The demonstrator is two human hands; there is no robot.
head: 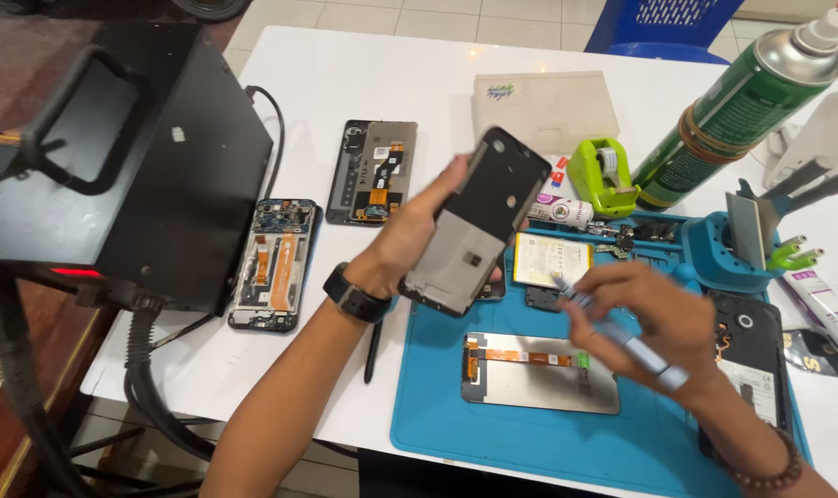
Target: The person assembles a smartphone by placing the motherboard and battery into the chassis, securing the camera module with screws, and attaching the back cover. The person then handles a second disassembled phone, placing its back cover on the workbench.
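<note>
Left hand (pixel 410 235) clamped around a black rectangular phone frame (pixel 479 221), raised over the blue rubber mat (pixel 437 406), long axis tilted up and away. Right hand (pixel 654 318) pinching a slim grey screwdriver (pixel 612 330), tip aimed up-left toward the frame's lower edge, close but apart.

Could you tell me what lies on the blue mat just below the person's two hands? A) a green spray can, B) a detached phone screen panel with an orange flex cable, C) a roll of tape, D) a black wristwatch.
B: the screen panel lies flat on the blue mat, below the left hand and the right hand.
</note>
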